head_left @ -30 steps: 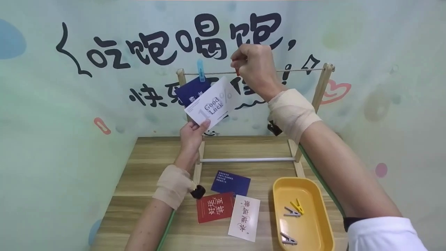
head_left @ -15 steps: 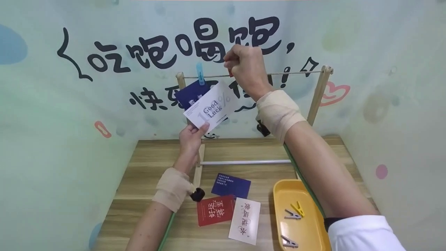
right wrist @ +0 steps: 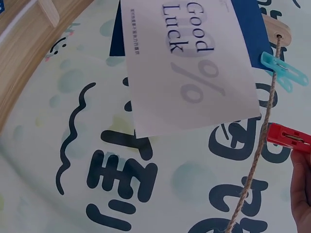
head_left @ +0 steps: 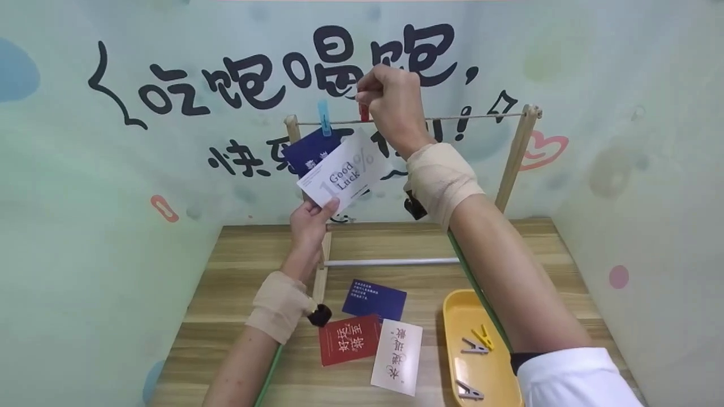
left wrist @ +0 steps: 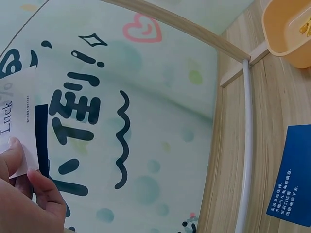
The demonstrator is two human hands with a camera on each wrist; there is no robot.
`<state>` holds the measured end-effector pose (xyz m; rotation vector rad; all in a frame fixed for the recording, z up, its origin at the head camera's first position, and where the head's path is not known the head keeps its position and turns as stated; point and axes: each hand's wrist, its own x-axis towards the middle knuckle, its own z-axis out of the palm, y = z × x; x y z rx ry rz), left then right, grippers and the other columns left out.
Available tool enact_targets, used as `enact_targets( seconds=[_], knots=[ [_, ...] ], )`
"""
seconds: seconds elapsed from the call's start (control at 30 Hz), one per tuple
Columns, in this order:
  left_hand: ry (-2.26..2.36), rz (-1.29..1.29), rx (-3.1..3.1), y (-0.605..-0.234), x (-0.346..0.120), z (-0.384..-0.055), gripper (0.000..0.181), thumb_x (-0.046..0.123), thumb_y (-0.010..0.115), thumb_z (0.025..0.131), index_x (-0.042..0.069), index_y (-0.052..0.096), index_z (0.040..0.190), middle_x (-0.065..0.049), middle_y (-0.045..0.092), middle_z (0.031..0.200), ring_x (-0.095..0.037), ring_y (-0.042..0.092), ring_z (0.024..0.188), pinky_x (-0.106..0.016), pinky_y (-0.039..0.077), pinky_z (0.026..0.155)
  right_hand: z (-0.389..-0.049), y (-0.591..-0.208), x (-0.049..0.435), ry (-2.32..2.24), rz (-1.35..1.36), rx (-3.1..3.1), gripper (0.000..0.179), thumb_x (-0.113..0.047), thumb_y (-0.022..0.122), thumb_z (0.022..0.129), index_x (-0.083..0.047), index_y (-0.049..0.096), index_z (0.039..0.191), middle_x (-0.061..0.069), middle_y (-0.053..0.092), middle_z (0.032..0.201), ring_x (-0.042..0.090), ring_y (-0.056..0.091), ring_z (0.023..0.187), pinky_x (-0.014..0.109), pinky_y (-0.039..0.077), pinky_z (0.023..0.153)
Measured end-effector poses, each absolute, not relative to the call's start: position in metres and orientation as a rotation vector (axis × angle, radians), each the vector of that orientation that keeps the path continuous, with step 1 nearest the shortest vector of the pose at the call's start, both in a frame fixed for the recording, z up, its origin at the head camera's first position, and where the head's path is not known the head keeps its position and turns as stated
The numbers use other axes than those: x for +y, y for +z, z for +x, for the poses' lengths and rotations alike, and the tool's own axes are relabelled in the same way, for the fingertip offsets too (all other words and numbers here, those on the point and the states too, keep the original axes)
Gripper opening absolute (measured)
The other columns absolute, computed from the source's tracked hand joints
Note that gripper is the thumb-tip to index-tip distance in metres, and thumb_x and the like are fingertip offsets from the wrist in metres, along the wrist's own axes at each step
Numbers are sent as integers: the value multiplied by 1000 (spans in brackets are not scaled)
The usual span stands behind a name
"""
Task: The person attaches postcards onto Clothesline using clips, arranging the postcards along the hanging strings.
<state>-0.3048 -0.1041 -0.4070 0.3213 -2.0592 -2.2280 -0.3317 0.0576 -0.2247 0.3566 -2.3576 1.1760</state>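
My left hand (head_left: 310,226) pinches a white "Good Luck" card (head_left: 342,175) by its lower corner, thumb in front. The card is tilted and overlaps a dark blue card (head_left: 305,150), which hangs from the rope (head_left: 481,117) by a light blue clothespin (head_left: 324,118). Up at the rope, my right hand (head_left: 399,107) pinches a red clothespin (head_left: 364,112). In the right wrist view the red clothespin (right wrist: 287,137) has its tip right at the rope (right wrist: 252,170), beside the white card's upper edge. Most of the right hand is outside that view.
The rope spans a wooden frame (head_left: 517,158) with a metal bar (head_left: 396,262) low down. On the table lie a blue card (head_left: 374,299), a red card (head_left: 349,341) and a white card (head_left: 397,357). A yellow tray (head_left: 449,322) at right holds several clothespins, partly behind my right arm.
My right hand has moved left along the rope with the red clothespin, closer to the white card. My left hand and its card stay almost still.
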Motion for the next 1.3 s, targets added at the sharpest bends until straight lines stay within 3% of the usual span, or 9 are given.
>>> enact_targets(
  seconds=[0.17, 0.37, 0.97, 1.3],
  knots=[
    [-2231, 328, -2050, -406, -105, -305, 38, 20, 69, 95, 2, 63, 128, -18, 68, 129, -10, 62, 87, -17, 45, 58, -331, -223, 55, 1192, 327, -2373, 18, -2, 63, 96, -7, 74, 109, 5, 74, 108, 10, 68, 93, 16, 54, 89],
    [-2221, 332, -2077, -405, -105, -303, 37, 20, 69, 95, 2, 63, 127, -17, 68, 130, -15, 63, 96, -18, 47, 62, -333, -226, 54, 1198, 320, -2383, 16, -3, 65, 95, -5, 74, 108, 7, 75, 107, 11, 68, 91, 15, 54, 83],
    [-2198, 298, -2077, -406, -100, -305, 32, 17, 69, 95, 0, 65, 122, -18, 71, 121, -8, 61, 83, -18, 45, 59, -331, -227, 54, 1252, 296, -2430, 16, -4, 64, 96, -5, 73, 109, 7, 73, 108, 13, 64, 90, 20, 54, 83],
    [-2226, 324, -2062, -406, -100, -305, 35, 19, 69, 95, 0, 64, 124, -19, 69, 125, -12, 61, 86, -17, 45, 59, -330, -226, 56, 1233, 281, -2474, 16, -6, 65, 96, -6, 73, 110, 6, 72, 109, 13, 63, 91, 20, 55, 84]
  ],
)
